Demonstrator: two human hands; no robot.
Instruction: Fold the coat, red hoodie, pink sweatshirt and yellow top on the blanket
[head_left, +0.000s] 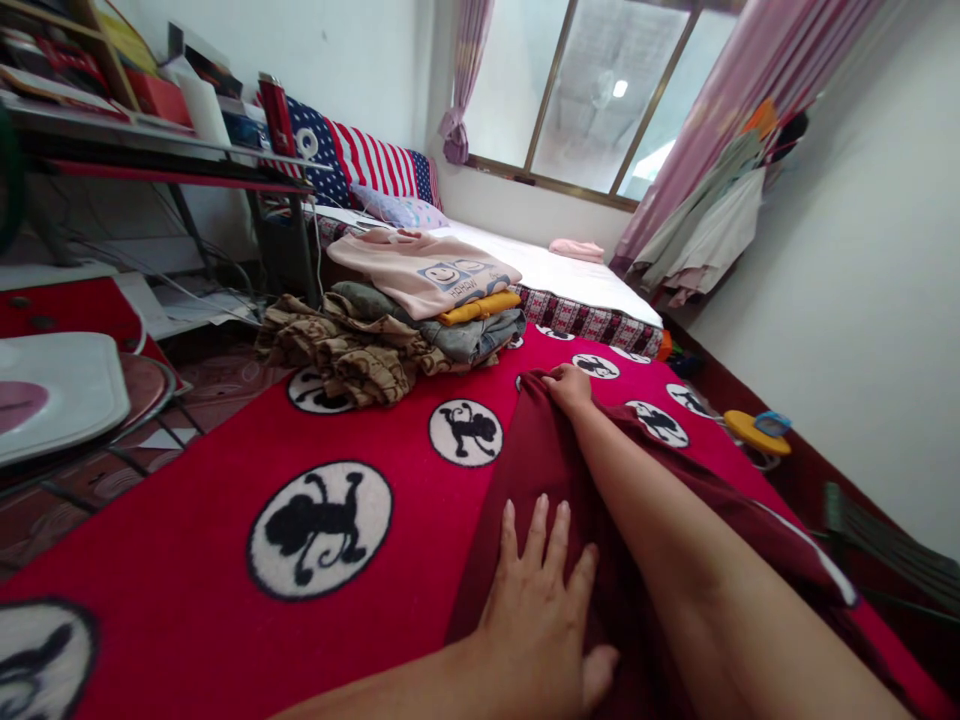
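Note:
A dark maroon garment (559, 465) lies spread on a red rug (225, 480) printed with round monkey patches. My left hand (541, 600) rests flat on the garment's near part, fingers stretched out. My right hand (568, 386) reaches to the far end of the garment and its fingers are closed, pinching the cloth's edge. My right forearm lies along the garment.
A pile of folded clothes (409, 315), topped by a pink shirt with a smiley print, sits on the rug's far side. Behind it are a low mattress (570, 285), a metal desk (150, 160), a folding chair (60, 400) at left, and hanging clothes (712, 220) near the window.

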